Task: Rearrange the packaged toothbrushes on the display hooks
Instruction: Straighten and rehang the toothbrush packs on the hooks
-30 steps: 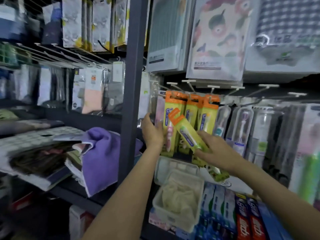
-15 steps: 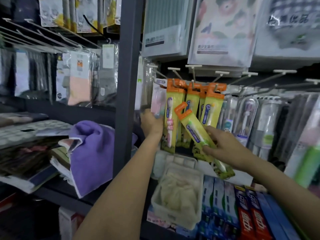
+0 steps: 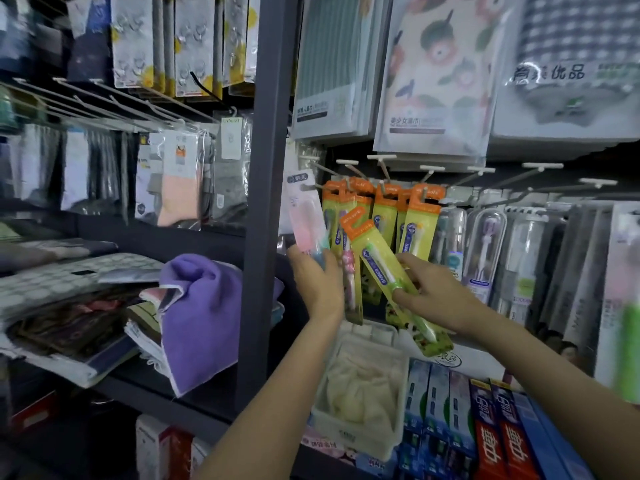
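Now, my right hand grips a loose yellow toothbrush pack, tilted, off the display hooks; left hand holds a pink pack.
Hanging yellow packs sit just behind. I judge the card light, thin, bendy, the blister slick; best pinched mid-body at the edges, steering the orange hang tab onto a hook.

Glossy plastic-fronted toothbrush pack, soft purple cloth, matt dark metal post.
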`<act>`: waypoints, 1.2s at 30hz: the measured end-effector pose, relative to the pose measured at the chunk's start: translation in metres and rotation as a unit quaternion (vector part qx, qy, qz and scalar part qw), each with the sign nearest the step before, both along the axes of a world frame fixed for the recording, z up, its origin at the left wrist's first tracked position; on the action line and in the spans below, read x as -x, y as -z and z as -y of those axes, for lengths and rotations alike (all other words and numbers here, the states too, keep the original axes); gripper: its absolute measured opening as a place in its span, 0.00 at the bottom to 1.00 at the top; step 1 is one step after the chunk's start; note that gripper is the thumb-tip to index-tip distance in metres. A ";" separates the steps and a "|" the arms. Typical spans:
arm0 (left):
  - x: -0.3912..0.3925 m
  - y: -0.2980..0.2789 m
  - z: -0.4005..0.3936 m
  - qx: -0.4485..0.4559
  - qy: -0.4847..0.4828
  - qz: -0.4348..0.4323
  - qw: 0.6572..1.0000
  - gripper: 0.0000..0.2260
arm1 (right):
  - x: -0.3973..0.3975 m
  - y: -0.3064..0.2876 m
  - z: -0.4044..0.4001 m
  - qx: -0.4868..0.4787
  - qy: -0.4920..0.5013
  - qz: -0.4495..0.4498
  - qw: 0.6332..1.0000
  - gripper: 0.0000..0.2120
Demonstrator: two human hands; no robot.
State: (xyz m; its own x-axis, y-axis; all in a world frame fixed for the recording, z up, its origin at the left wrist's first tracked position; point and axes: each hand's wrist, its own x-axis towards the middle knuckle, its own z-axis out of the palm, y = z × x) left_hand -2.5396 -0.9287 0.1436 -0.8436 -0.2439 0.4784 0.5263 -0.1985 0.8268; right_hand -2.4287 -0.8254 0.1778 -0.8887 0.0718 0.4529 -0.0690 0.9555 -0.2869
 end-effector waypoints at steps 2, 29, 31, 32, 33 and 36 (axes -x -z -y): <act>-0.012 0.012 0.001 0.015 -0.003 -0.013 1.000 0.08 | 0.002 -0.002 0.004 -0.010 -0.003 0.004 1.000 0.21; -0.016 0.060 0.047 0.154 0.043 0.065 0.985 0.08 | 0.078 -0.039 0.068 0.176 0.072 -0.029 0.981 0.08; -0.015 0.059 0.048 0.161 0.045 0.059 0.984 0.08 | 0.075 -0.035 0.068 0.176 0.085 -0.031 0.980 0.23; -0.015 0.058 0.048 0.163 0.047 0.056 0.984 0.08 | 0.075 -0.033 0.067 0.177 0.086 -0.036 0.980 0.24; -0.015 0.058 0.049 0.165 0.050 0.054 0.984 0.07 | 0.074 -0.030 0.064 0.175 0.087 -0.036 0.980 0.23; -0.015 0.059 0.051 0.174 0.050 0.043 0.983 0.07 | 0.067 -0.027 0.060 0.178 0.087 -0.026 0.980 0.19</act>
State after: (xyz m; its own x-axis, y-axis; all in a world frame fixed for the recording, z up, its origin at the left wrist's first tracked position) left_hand -2.5242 -0.9793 0.0848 -0.8960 0.0078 0.4439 0.4436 0.0572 0.8944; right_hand -2.4956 -0.8851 0.2044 -0.8247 0.3824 0.4168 0.0633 0.7946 -0.6038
